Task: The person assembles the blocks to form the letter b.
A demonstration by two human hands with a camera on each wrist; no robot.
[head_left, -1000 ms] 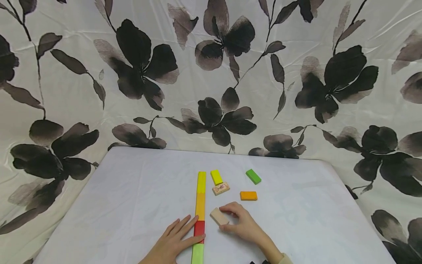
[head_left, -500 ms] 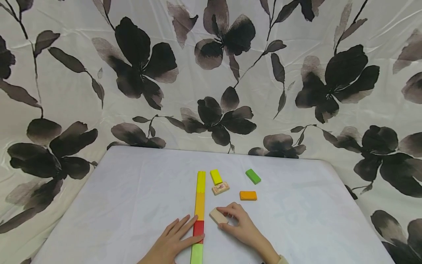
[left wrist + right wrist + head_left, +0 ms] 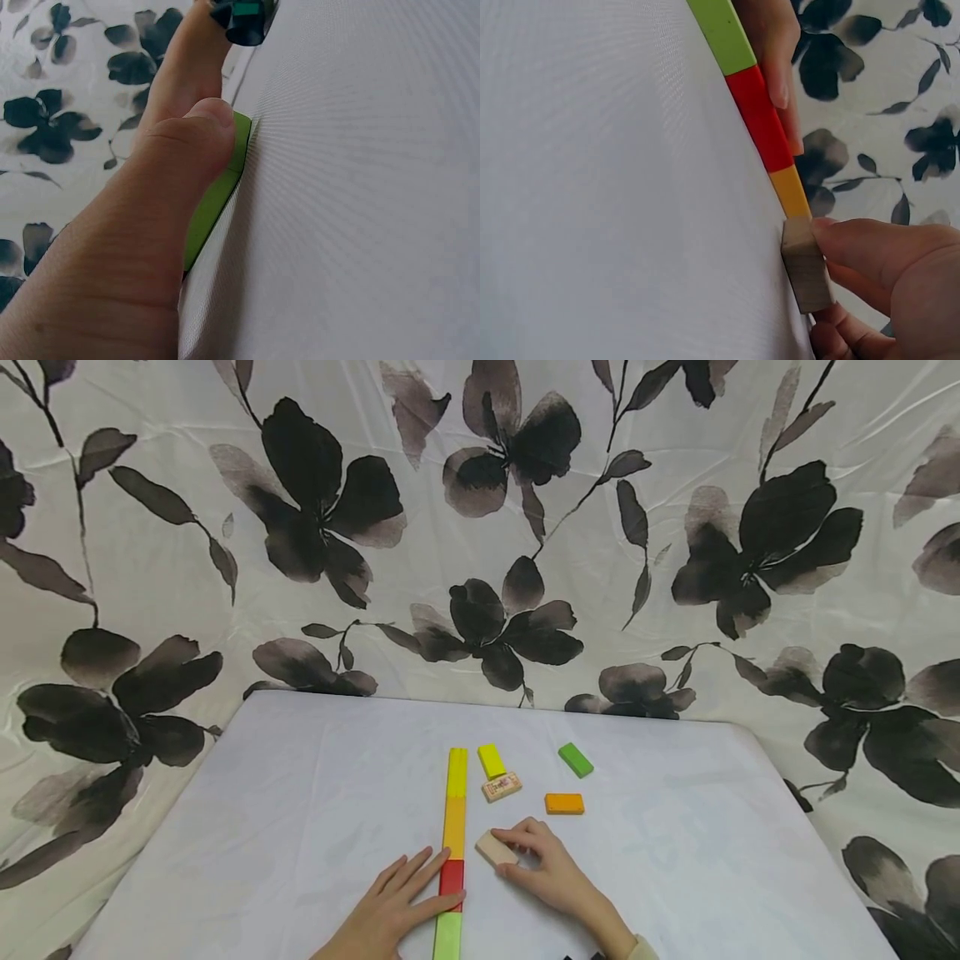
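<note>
A straight row of coloured wooden blocks runs away from me in the head view: light green (image 3: 448, 935), red (image 3: 451, 886), orange-yellow (image 3: 454, 827) and yellow (image 3: 457, 772) at the far end. My left hand (image 3: 393, 906) rests from the left against the row, fingers spread and fairly straight, index fingertip and thumb touching near the red block. To the right of the row, my right hand (image 3: 551, 868) pinches a plain wooden block (image 3: 495, 848) between thumb and fingers. That block lies slanted, apart from the row. The right wrist view shows the plain block (image 3: 808, 270) up close.
Beyond my right hand lie a loose yellow block (image 3: 492, 762), a wooden block with printed marks (image 3: 502, 787) close against it, an orange block (image 3: 564, 804) and a green block (image 3: 576, 760). A white cloth (image 3: 300, 793) covers the table; flowered fabric (image 3: 495, 527) hangs behind.
Both hands stay nearly still. The plain wooden block and the right hand have shifted very slightly left along with a small drift of the whole head view.
</note>
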